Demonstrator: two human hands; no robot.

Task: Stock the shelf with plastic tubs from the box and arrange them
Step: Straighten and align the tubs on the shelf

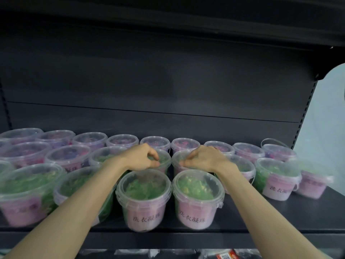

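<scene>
Now the left hand (142,157) and right hand (204,158) each clutch a middle tub (165,162), so a hard shove could topple the back row (155,143).

Left and centre: tubs (143,199) packed close, only narrow slits between. Bare shelf (270,219) front right. Open height above lids (197,181) up to upper shelf (186,25).

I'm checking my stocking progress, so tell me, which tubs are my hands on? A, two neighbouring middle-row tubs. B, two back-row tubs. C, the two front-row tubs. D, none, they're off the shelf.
A: the left hand and the right hand each curl fingers over the lid of a green-filled middle-row tub, the left tub and the right tub, side by side.
</scene>
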